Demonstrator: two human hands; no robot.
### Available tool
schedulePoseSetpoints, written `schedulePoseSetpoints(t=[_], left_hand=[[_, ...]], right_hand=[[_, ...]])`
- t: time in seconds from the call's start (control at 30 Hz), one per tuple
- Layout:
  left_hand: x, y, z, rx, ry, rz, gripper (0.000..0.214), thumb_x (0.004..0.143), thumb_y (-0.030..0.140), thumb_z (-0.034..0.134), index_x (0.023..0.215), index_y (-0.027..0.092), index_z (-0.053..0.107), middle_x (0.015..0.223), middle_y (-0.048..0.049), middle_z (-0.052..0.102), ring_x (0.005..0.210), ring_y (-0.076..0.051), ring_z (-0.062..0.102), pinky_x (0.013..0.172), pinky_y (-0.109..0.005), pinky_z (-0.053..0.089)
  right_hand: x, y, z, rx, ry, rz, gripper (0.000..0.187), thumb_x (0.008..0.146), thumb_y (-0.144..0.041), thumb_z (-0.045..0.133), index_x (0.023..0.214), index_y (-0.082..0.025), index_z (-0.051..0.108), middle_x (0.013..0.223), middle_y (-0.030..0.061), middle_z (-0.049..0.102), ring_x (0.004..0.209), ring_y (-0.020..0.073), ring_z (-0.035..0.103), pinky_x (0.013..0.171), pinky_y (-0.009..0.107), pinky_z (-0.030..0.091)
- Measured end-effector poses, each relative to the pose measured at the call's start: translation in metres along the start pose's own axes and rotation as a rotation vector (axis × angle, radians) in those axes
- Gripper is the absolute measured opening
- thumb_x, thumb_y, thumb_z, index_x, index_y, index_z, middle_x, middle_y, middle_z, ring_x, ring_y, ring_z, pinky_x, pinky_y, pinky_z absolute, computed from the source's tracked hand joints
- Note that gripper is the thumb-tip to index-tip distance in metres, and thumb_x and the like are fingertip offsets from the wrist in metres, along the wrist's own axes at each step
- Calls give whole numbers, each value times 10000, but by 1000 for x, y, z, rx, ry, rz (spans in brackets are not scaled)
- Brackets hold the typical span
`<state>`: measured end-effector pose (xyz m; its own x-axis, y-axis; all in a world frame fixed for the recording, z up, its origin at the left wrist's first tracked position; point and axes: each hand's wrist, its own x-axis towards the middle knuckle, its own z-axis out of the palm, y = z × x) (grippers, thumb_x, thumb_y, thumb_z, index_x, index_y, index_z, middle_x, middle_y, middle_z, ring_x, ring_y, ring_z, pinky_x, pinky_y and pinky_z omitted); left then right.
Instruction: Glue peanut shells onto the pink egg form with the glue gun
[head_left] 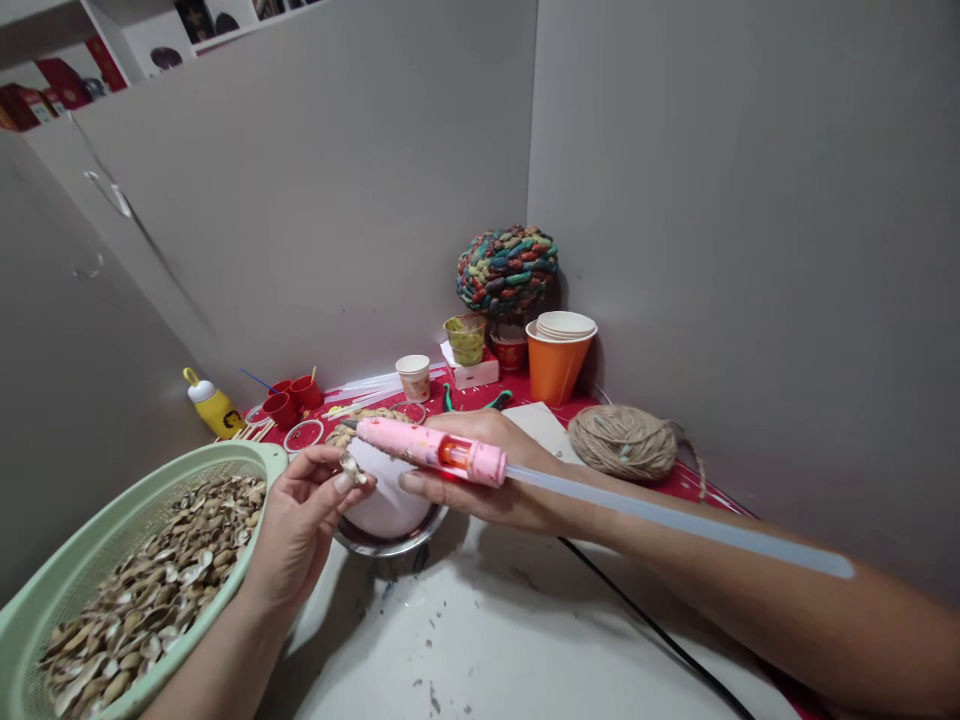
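Between the thumb and fingers of my left hand [311,510] is a small piece of nut shell [352,468], its pale inside showing; it looks like peanut shell. My right hand [484,485] is wrapped round a pink hot glue gun [405,443], whose dark tip points left, just above the shell. A translucent glue stick [675,515] juts from its back end, and an orange-red light glows in its window. Below both hands stands a metal-rimmed round bowl [386,548] with a white surface inside, partly hidden by them. Shell-like pieces show at its far edge.
A green basket [274,462] full of shells stands at left. Behind are red cups [280,408], a paper cup [413,378], green-handled pliers [448,398], an orange cup [556,365], a multicoloured shell ball [508,268] and a twine roll [622,440]. A black cord [652,625] crosses the white table.
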<state>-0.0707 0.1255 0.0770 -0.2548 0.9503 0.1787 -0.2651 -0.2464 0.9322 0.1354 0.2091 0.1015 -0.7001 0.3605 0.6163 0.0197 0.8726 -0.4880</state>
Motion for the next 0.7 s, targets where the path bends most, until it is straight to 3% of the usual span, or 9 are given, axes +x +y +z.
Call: schedulePoseSetpoints(t=[0.1,0.3,0.5,0.7], left_hand=[[-6,2,3,-4,-15,-7,165,724,169,803,866,182,719,801,-10,719,734,-123,700,737,-211,578],[-12,8,6,-21,0,-13,200,711,169,815,884,207,721,830,2,718,748,-112,686,718,-197,578],[-10,13,6,-5,48,60,213,686,163,833,862,194,716,819,9,715,750,-89,667,717,-157,555],[-8,11,7,14,77,68,225,663,164,848,848,185,722,801,8,708,717,-75,643,677,-128,527]], right_hand=[[-1,-8,-11,5,-12,-22,244,902,-347,579,748,-159,553,667,-8,535,553,88,457,523,221,387],[-5,-24,-27,-60,-10,-173,194,910,-276,591,792,-123,579,714,-1,562,583,68,449,551,186,373],[-6,-25,-24,-134,-107,-130,270,879,-330,622,723,-111,586,648,-11,528,544,60,404,516,196,312],[-8,-18,-18,-151,-98,-147,285,882,-350,625,718,-121,578,652,-11,546,553,66,428,520,211,305]])
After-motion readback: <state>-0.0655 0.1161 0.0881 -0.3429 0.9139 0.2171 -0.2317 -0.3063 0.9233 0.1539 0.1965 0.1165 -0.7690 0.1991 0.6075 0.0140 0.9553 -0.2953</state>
